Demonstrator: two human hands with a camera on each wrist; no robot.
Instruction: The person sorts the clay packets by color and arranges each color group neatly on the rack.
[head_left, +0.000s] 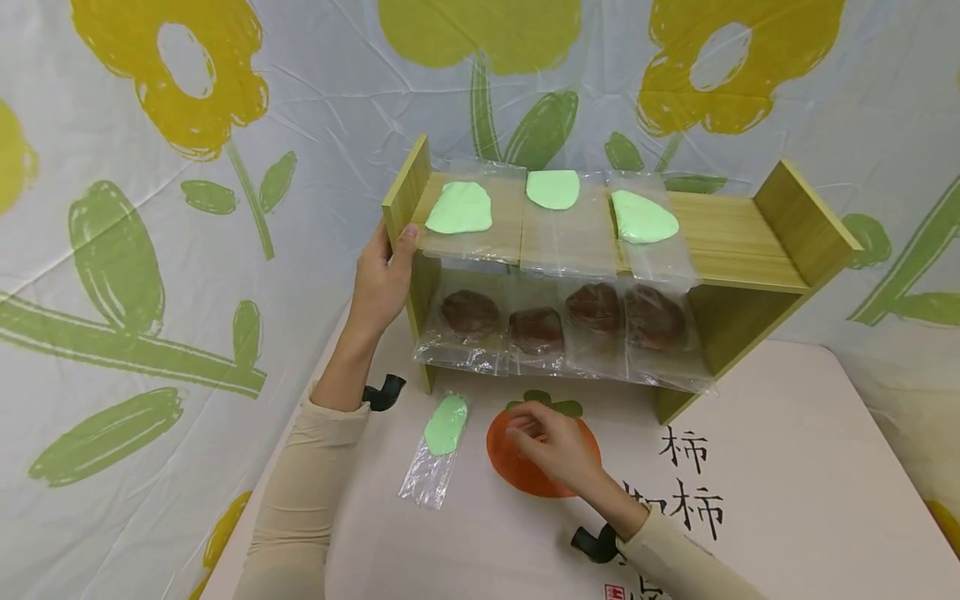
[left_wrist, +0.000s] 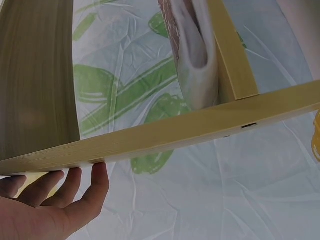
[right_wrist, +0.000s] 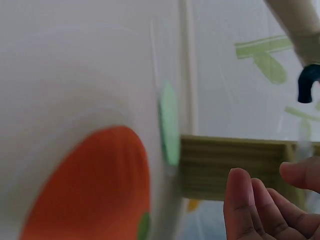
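Note:
My left hand (head_left: 384,279) grips the left side panel of a two-tier wooden shelf (head_left: 720,225), thumb at its front edge. In the left wrist view its fingers (left_wrist: 99,182) touch the panel's outer face. The right hand (head_left: 558,446) hovers over the printed orange persimmon, fingers loosely bent and holding nothing. On the upper tier lie three clear bags, each with a flat light green piece (head_left: 459,208). Several bags with dark reddish-brown round pieces (head_left: 470,313) lie along the lower tier, their edges hanging over its front. One more bagged green piece (head_left: 446,425) lies on the table between the hands.
The table's pale cloth (head_left: 795,467) carries a persimmon print (head_left: 510,467) and black written characters (head_left: 697,508). Behind the shelf hangs a white curtain (head_left: 322,100) with yellow flowers and green leaves. Each wrist wears a dark curved mount (head_left: 386,392).

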